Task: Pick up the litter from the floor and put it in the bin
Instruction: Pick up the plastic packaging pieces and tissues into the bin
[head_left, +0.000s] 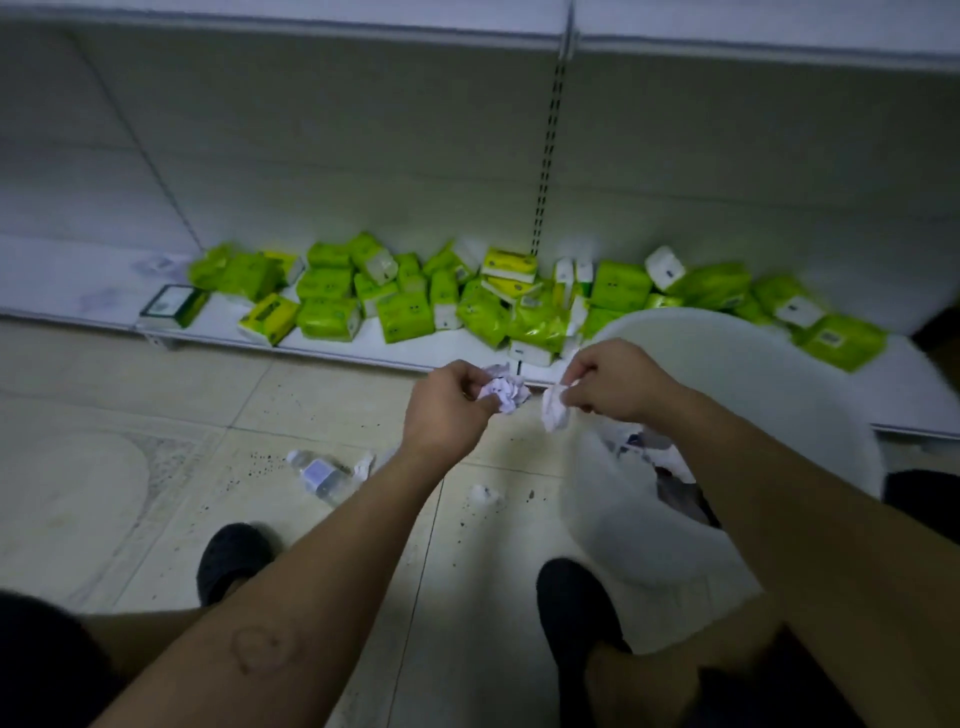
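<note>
— What litter is off the floor?
— Two crumpled white paper wads: one (503, 393) in the left hand (447, 410), one (555, 410) pinched by the right hand (618, 384).
— And the rest?
— A plastic bottle (321, 475) and a paper scrap (485, 493) lie beside the white bin (779, 364).

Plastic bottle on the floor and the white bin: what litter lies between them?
In the head view, between the plastic bottle and the white bin, a small crumpled paper scrap lies on the tiled floor, amid scattered dark specks. Another white scrap touches the bottle.

The tissue packs (405, 306) are lime green and yellow. The bin (753, 364) is white. The floor tiles (156, 467) are pale beige, speckled dark.
</note>
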